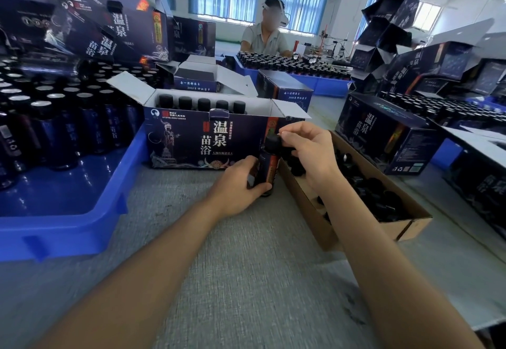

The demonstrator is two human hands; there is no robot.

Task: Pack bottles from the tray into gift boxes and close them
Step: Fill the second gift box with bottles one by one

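left hand (235,184) grips the dark bottle (269,167) upright to steady it | right hand (309,151) pinches its black cap (272,142), i judge to tighten it | open gift box (191,135) just behind both hands, blue tray (68,228) left

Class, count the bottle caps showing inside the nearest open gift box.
5 bottle caps, one row along the back wall of the open gift box; more may hide behind its front panel.

Glossy blue plastic tray (63,211), printed cardboard gift box (191,140), plain brown carton (323,228)
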